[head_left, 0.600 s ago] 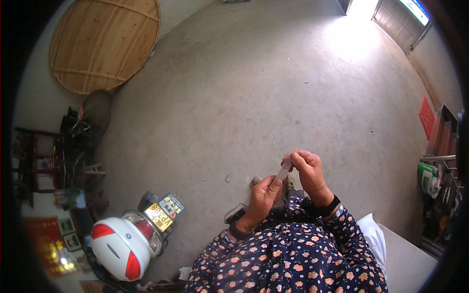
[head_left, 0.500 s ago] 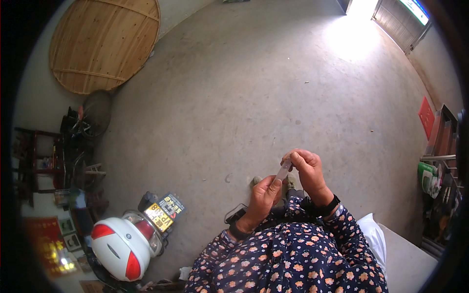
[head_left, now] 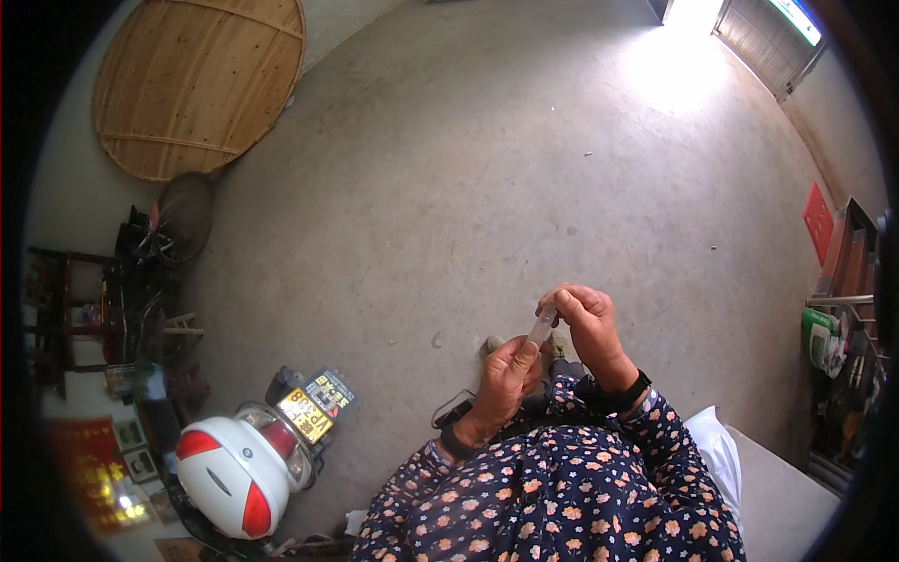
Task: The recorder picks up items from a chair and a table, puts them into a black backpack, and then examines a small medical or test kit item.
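In front of my body, both hands hold a small translucent, whitish strip that looks like plastic (head_left: 540,328). My left hand (head_left: 507,377) is closed on its lower end, thumb on top. Its upper end is pinched between the thumb and fingers of my right hand (head_left: 591,321). The strip slants up to the right, and the fingers cover both its ends. Dark bands circle both wrists below floral sleeves.
A white scooter top box (head_left: 225,473) with red reflectors stands at lower left. A round wooden board (head_left: 201,84) leans at upper left. Beside me on the right are a white bag (head_left: 716,459) and a pale surface (head_left: 782,487). Concrete floor (head_left: 403,206) stretches ahead.
My right thumb and fingers have shifted slightly left and down over the strip's upper end, covering a little more of it. My left hand has hardly moved.
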`<state>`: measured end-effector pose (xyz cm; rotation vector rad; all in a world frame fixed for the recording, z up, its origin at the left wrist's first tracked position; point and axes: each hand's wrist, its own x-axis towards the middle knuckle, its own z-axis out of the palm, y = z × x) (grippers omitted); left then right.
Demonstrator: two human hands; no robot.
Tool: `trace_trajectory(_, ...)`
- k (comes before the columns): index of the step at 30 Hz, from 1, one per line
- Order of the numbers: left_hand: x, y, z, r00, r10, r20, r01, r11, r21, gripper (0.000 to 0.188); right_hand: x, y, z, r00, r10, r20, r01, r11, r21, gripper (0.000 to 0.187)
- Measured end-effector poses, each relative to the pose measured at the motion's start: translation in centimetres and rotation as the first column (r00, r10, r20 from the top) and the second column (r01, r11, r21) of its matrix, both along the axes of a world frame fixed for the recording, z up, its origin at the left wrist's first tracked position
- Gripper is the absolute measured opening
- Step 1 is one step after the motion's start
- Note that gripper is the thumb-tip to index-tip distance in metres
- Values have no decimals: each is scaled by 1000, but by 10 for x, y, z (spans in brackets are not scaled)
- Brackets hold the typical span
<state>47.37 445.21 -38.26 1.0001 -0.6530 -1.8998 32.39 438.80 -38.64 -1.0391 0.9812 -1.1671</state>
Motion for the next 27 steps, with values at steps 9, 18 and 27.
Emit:
trace_trajectory(9,-1,-1,0,998,14,-54,-13,999,30,35,0,-2,0,1000,11,6,-11,1000,15,27)
trace_trajectory(18,0,-10,-8,972,1,235,21,996,-90,29,-3,-4,-11,996,28,85,-37,994,105,28)
trace_trajectory(27,4,-18,-21,941,85,327,-23,982,-189,29,-12,-10,-16,993,32,112,-51,983,174,30)
